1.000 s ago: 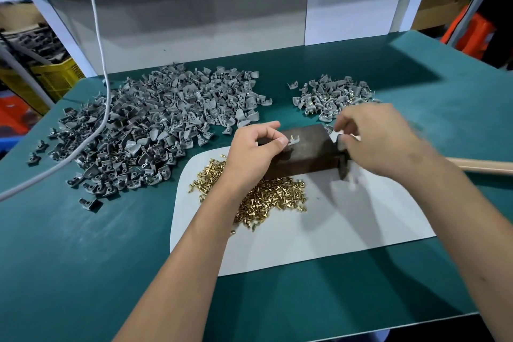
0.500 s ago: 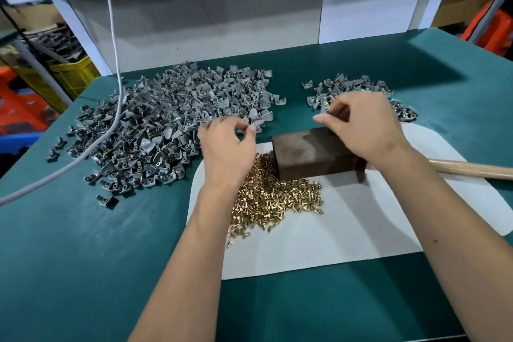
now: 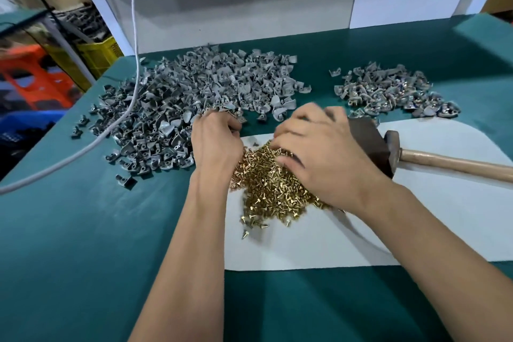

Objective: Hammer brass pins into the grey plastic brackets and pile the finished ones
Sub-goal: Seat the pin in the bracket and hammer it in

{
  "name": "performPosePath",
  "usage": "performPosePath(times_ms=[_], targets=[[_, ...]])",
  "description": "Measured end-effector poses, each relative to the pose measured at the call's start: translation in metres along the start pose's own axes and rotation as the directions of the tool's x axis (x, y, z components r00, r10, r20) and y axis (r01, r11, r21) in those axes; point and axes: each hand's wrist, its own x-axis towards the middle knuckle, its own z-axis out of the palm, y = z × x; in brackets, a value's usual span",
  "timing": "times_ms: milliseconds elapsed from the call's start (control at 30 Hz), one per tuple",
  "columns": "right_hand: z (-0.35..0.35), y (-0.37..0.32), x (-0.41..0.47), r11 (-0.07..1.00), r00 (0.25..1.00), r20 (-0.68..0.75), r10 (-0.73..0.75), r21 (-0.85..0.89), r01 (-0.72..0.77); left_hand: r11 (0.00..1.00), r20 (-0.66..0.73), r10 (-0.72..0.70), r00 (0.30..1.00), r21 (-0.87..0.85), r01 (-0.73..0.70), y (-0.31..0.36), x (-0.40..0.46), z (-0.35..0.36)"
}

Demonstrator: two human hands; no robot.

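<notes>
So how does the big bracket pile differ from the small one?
The big bracket pile spreads wide on the left, all plain grey; the small bracket pile sits far right, much smaller, with brass glinting among its pieces. The left hand reaches the big pile only. Both lie on the green mat.

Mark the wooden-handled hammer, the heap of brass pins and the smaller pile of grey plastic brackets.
Wooden-handled hammer (image 3: 449,163): head view, on the handle's bare wood.
Heap of brass pins (image 3: 273,189): head view, on the heap's middle, between the wrists.
Smaller pile of grey plastic brackets (image 3: 388,89): head view, on the pile's centre.
</notes>
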Motion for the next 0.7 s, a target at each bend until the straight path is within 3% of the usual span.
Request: performPosePath(times_ms=[67, 133, 333, 467, 533, 600, 700], targets=[[0.008, -0.005, 0.002, 0.996, 0.989, 0.135, -0.056, -0.068, 0.066, 0.999, 0.016, -0.042, 0.999, 0.002, 0.042, -0.002, 0.001, -0.001], [0.014, -0.005, 0.001, 0.994, 0.983, 0.174, -0.051, -0.086, 0.067, 0.999, 0.006, -0.054, 0.999, -0.008, 0.054, -0.003, 0.001, 0.0], [0.019, -0.007, 0.001, 0.998, 0.987, 0.151, -0.051, -0.017, 0.055, 0.998, -0.023, -0.01, 1.0, -0.058, 0.009, -0.003, 0.002, 0.003], [0.016, -0.007, -0.001, 0.996, 0.991, 0.099, -0.084, 0.049, 0.08, 0.983, -0.082, 0.005, 0.997, -0.184, -0.02, 0.001, 0.006, 0.0], [0.013, -0.005, -0.004, 0.985, 0.993, 0.02, -0.116, 0.134, 0.112, 0.929, -0.029, -0.005, 1.0, -0.371, -0.006, 0.007, 0.006, -0.001], [0.009, -0.002, -0.005, 0.965, 0.989, -0.047, -0.137, 0.22, 0.144, 0.811, 0.053, -0.032, 0.998, -0.583, 0.057, 0.015, 0.002, -0.001], [0.007, 0.003, -0.005, 0.931, 0.984, -0.059, -0.166, 0.319, 0.176, 0.673, 0.098, -0.028, 0.995, -0.734, 0.091, 0.022, -0.003, -0.002]])
